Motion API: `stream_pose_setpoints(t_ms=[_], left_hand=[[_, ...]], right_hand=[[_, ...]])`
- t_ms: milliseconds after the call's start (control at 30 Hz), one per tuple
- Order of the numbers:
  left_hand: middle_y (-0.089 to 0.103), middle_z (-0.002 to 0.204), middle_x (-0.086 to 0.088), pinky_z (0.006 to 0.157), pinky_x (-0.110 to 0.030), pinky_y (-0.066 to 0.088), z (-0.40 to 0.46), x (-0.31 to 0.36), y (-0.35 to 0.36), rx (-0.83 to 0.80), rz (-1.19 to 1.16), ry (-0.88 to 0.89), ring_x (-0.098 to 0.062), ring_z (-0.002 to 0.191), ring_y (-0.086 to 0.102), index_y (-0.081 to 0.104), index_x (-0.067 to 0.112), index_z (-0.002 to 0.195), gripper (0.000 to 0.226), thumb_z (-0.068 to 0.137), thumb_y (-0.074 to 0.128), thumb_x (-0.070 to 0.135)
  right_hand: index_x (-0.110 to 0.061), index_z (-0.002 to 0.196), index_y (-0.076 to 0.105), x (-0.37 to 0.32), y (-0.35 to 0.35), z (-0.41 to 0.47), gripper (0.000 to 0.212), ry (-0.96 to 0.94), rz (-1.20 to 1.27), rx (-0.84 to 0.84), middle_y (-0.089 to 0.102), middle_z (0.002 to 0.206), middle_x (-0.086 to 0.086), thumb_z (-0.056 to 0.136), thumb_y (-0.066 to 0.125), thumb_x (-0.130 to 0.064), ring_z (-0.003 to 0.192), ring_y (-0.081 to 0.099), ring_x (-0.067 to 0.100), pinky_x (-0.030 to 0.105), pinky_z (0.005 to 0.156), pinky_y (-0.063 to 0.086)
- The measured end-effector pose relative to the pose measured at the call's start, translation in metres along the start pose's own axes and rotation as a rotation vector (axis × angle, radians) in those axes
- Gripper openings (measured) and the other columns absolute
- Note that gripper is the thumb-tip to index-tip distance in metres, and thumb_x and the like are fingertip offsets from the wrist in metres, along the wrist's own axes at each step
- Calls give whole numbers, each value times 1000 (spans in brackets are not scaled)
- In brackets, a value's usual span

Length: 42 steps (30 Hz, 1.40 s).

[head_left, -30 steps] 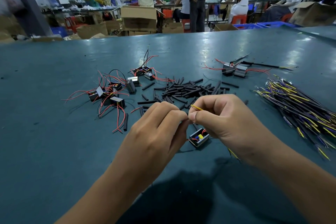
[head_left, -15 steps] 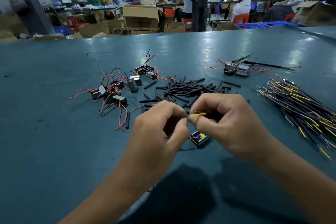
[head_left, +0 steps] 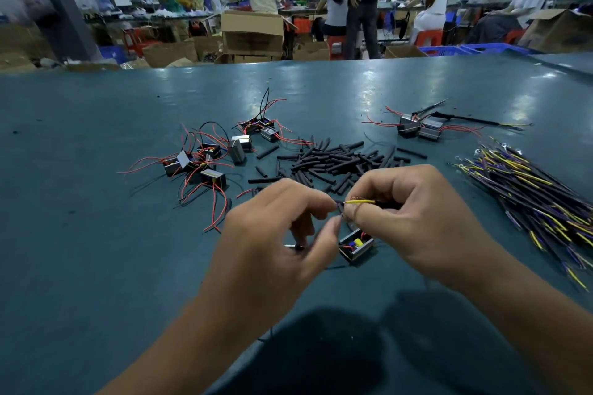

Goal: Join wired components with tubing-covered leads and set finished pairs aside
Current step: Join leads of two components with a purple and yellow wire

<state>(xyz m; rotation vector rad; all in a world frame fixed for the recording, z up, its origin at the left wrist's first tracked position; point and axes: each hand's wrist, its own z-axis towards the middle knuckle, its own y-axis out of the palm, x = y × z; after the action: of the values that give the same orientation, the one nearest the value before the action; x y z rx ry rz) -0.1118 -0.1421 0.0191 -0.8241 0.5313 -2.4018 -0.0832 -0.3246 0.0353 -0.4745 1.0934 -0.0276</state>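
My right hand (head_left: 414, 221) pinches a yellow lead (head_left: 361, 201) whose bared end points left. My left hand (head_left: 279, 231) meets it with thumb and forefinger pinched on a thin wire end at the joint. Just below the fingertips a small black boxed component (head_left: 356, 245) with red wires and a yellow part lies on the green table (head_left: 96, 250). Black tubing pieces (head_left: 333, 162) are heaped behind my hands. More components with red wires (head_left: 205, 163) lie to the left. Two joined units (head_left: 420, 128) rest at the back right.
A bundle of yellow and purple leads (head_left: 526, 189) lies on the right of the table. Two more components (head_left: 260, 130) sit behind the tubing heap. Beyond the table's far edge stand cardboard boxes (head_left: 253, 32), blue crates and several people at benches.
My hands have shifted slightly apart and the yellow lead now lies level, pointing left. My left fingers have loosened around the joint. The boxed component stays on the table.
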Motion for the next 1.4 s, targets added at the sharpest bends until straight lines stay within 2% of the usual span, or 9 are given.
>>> stream_pose_setpoints(t_ms=[233, 433, 567, 700, 800, 933, 1033, 1100, 1400], left_hand=[[67, 87, -6, 70, -31, 51, -7, -4, 8, 36, 303, 275, -22, 76, 63, 74, 3, 90, 12, 95, 64, 8], [65, 83, -5, 67, -32, 49, -5, -1, 8, -9, 270, 233, -21, 71, 59, 70, 3, 85, 18, 95, 56, 9], [63, 64, 3, 51, -30, 47, 0, 5, 4, -75, -144, -207, -12, 56, 56, 71, 19, 74, 9, 81, 65, 16], [54, 54, -1, 44, -20, 37, 8, 3, -5, -336, -852, -842, -11, 47, 43, 71, 12, 67, 10, 75, 66, 16], [55, 59, -1, 45, -17, 35, 12, 3, -7, -393, -1016, -960, -9, 47, 41, 71, 13, 69, 9, 76, 67, 15], [64, 63, 1, 50, -23, 46, 6, 0, -4, -202, -506, -537, -12, 53, 54, 71, 17, 77, 4, 79, 68, 19], [68, 79, 8, 63, -25, 52, 2, 0, -2, -90, -110, -77, -8, 67, 63, 74, 18, 88, 9, 81, 72, 12], [68, 88, 2, 67, -27, 52, -1, 1, 3, -64, 56, 106, -12, 73, 62, 74, 11, 95, 10, 85, 71, 10], [65, 82, -7, 62, -40, 51, -6, -2, 8, -54, 363, 304, -27, 71, 61, 72, 3, 84, 15, 95, 62, 6]], right_hand=[[-12, 64, 68, 0, 4, 0, 15, 161, 148, -12, 39, 48, -5, 73, 65, -23, 42, 26, 7, 15, 41, 24], [-12, 62, 68, 0, 3, 0, 18, 135, 175, -58, 44, 47, -8, 81, 68, -12, 41, 31, 2, 11, 42, 27], [-13, 69, 66, 3, 3, -2, 8, -9, 28, -50, 48, 53, 13, 77, 64, -15, 50, 38, 11, 23, 46, 32], [-17, 71, 67, 2, 1, -5, 7, -297, -269, -54, 57, 58, -1, 73, 62, -11, 48, 50, 17, 31, 45, 41], [-17, 71, 65, 3, -1, -5, 6, -290, -271, -28, 54, 56, 0, 73, 61, -12, 47, 47, 16, 31, 44, 40], [-16, 65, 63, 4, 3, -3, 11, -59, -94, -6, 50, 49, -2, 76, 62, -13, 43, 38, 3, 14, 44, 33], [-10, 66, 65, 3, 0, 0, 13, 47, -2, -11, 47, 49, -4, 77, 63, -17, 44, 35, 5, 14, 43, 30], [-10, 65, 66, 1, -2, 0, 16, 99, 60, -19, 41, 47, -7, 78, 65, -19, 42, 29, 4, 14, 41, 27], [-14, 59, 66, 2, 0, 2, 14, 252, 174, -60, 35, 48, -3, 69, 65, -24, 44, 23, 10, 18, 42, 24]])
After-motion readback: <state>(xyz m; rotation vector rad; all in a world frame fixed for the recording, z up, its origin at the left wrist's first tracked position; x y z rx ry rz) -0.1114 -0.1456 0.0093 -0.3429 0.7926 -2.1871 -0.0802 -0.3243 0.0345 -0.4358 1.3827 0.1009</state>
